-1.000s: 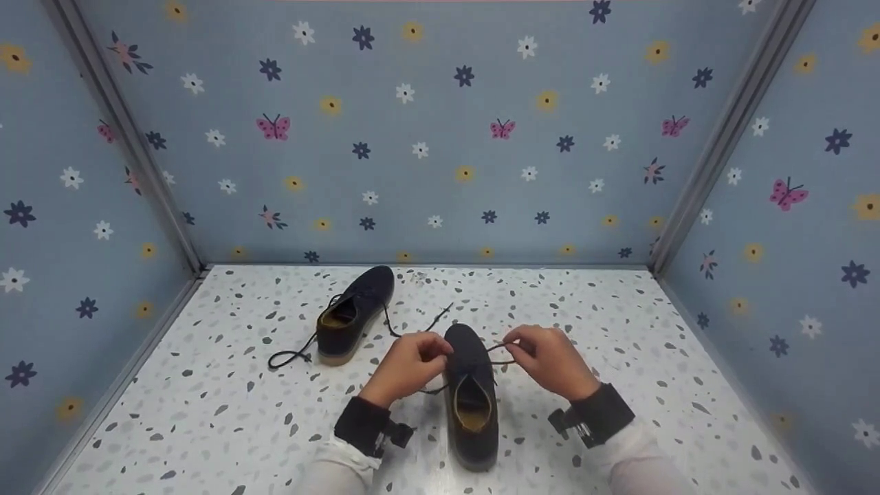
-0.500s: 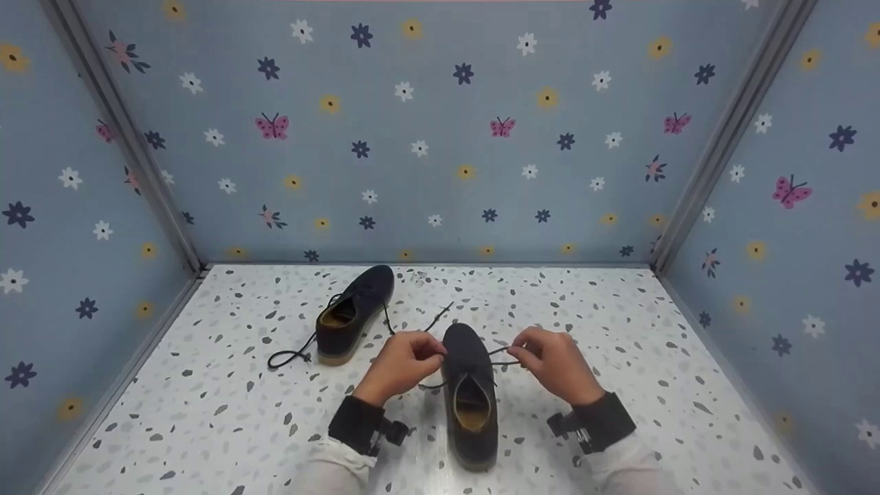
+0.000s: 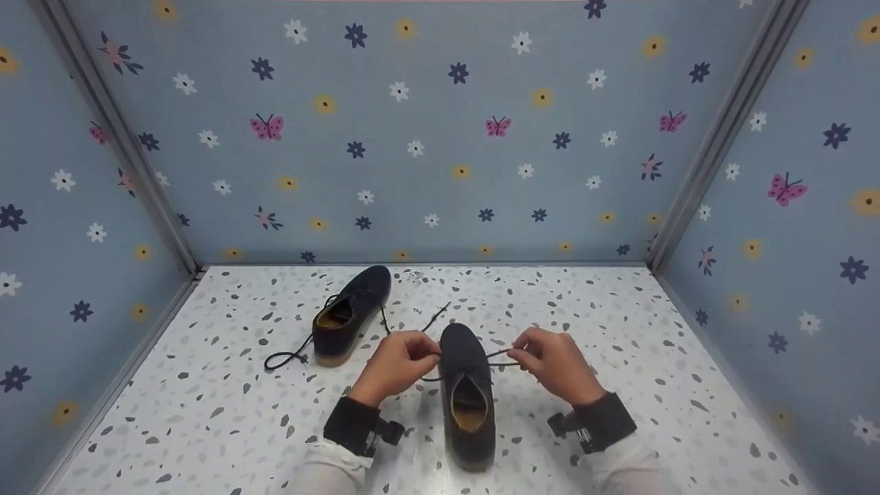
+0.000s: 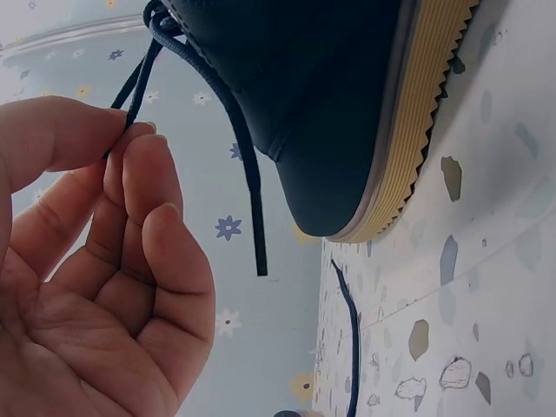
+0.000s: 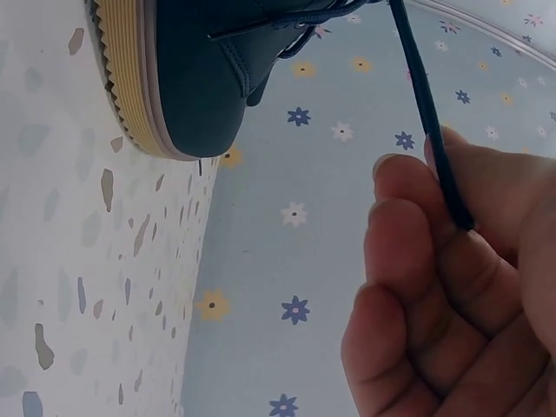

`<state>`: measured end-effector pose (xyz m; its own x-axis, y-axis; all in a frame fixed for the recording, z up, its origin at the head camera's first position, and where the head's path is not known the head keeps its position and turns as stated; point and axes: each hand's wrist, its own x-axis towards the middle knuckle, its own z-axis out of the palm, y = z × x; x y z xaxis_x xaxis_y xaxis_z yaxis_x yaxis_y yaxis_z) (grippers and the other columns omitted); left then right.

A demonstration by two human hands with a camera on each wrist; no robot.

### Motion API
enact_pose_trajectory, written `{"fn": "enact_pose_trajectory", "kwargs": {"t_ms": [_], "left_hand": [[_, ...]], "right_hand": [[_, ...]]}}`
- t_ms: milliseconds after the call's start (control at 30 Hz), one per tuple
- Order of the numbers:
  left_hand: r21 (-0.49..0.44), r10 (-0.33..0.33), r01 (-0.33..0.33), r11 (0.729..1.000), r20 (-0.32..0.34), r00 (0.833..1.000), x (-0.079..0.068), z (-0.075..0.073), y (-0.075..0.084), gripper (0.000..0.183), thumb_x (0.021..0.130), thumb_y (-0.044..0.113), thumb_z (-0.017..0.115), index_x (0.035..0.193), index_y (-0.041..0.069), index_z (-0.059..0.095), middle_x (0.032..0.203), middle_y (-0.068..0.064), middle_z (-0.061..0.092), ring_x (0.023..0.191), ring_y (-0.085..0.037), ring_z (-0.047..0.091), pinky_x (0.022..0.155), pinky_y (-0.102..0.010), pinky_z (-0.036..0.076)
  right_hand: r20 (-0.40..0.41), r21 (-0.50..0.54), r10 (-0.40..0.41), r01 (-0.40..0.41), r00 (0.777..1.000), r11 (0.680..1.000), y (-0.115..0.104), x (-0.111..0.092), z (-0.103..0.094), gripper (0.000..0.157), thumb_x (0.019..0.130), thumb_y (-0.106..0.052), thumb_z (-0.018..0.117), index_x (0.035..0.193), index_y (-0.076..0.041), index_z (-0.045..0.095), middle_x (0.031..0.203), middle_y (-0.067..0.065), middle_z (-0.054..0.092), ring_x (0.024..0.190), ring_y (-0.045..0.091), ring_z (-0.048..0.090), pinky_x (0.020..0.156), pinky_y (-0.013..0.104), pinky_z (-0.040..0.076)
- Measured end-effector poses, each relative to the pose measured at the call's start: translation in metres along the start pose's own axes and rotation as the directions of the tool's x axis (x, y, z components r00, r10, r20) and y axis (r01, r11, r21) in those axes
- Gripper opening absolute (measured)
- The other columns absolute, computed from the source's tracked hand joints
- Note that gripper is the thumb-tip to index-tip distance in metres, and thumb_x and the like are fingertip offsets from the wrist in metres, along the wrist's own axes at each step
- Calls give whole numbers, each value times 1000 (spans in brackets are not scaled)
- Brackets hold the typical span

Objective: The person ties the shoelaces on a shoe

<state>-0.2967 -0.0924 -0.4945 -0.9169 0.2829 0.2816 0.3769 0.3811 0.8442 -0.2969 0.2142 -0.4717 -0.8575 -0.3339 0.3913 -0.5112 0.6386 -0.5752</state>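
A dark navy lace-up shoe stands on the speckled surface between my hands, its toe pointing away. My left hand is just left of its front, thumb and forefinger pinching a folded lace, two strands of which show in the left wrist view. A loose lace end hangs beside that hand. On the shoe's right, my right hand pinches a dark lace between thumb and fingertips, drawn out from the shoe. The knot area is partly hidden in the wrist views.
A matching shoe stands farther back on the left. One of its laces lies looped on the white speckled surface, and another trails toward my left hand. Blue flowered panels enclose the back and sides.
My hands have drawn slightly apart, the left one to the left and the right one a little to the right, both still pinching lace. The shoes stay in place.
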Motion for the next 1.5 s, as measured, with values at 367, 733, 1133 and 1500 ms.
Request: {"fn": "enact_pose_trajectory", "kwargs": {"t_ms": [367, 733, 1133, 1500], "left_hand": [[-9, -5, 5, 1000, 5, 1000, -2, -4, -1, 7, 90, 5, 73, 95, 5, 78, 83, -5, 77, 70, -1, 62, 71, -20, 52], [19, -1, 1, 1000, 6, 1000, -2, -10, -2, 16, 88, 1, 68, 95, 8, 81, 84, -8, 77, 69, -4, 60, 69, -20, 50], [-40, -29, 31, 999, 44, 999, -3, -16, -4, 10, 90, 3, 71, 96, 7, 80, 84, -13, 76, 64, -3, 60, 62, -20, 50], [-184, -60, 62, 981, 13, 998, 0, -5, 3, 9, 90, 1, 68, 97, 1, 74, 84, -17, 72, 69, -5, 60, 66, -20, 48]], "right_hand": [[36, -9, 35, -35, 999, 999, 0, -1, 0, 5, 93, -19, 79, 90, -21, 75, 69, -9, 68, 55, 0, 56, 52, 21, 47], [57, 47, 62, -64, 996, 997, 6, -1, -6, 9, 94, -19, 78, 86, -21, 74, 73, -7, 70, 62, 3, 62, 57, 23, 53], [82, 91, 72, -79, 994, 993, 17, -1, -11, 11, 96, -21, 76, 86, -20, 72, 72, -5, 68, 62, 4, 61, 58, 22, 50], [128, 174, 98, -119, 987, 978, 13, 0, -12, 10, 101, -25, 70, 95, -17, 70, 78, 1, 68, 66, 10, 63, 61, 24, 52]]}}
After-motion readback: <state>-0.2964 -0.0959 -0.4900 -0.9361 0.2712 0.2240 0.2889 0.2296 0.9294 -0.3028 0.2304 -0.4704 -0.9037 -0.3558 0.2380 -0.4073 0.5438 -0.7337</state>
